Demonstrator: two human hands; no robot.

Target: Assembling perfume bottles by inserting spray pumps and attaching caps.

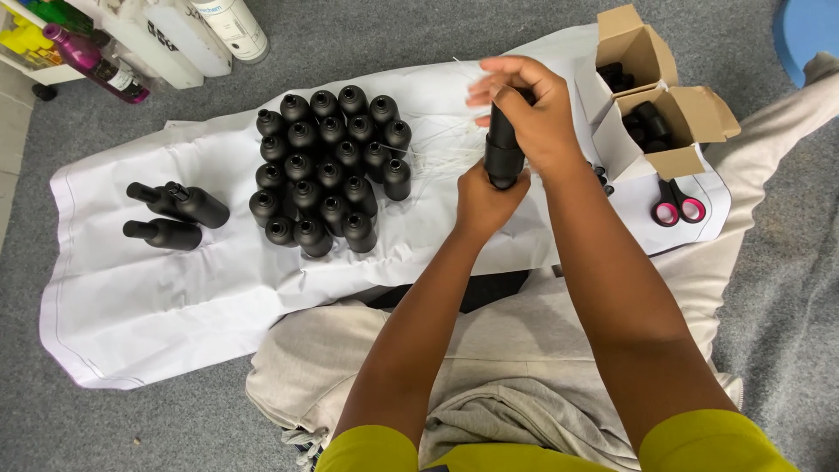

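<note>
While the left hand [483, 199] was wrapped tight around the base of the black bottle [504, 149], raised above the white sheet [157, 297], the right hand [533, 109] closed over its top, perhaps on a cap. It looked light, rigid, smooth; best held around the body.

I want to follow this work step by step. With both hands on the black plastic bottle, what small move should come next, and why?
Probably the right hand should twist the top of the black plastic bottle while the left hand grips its base. The right hand covers the top, so its seating cannot be judged. Three capped black bottles lie to the left, apart from the upright open black bottles.
</note>
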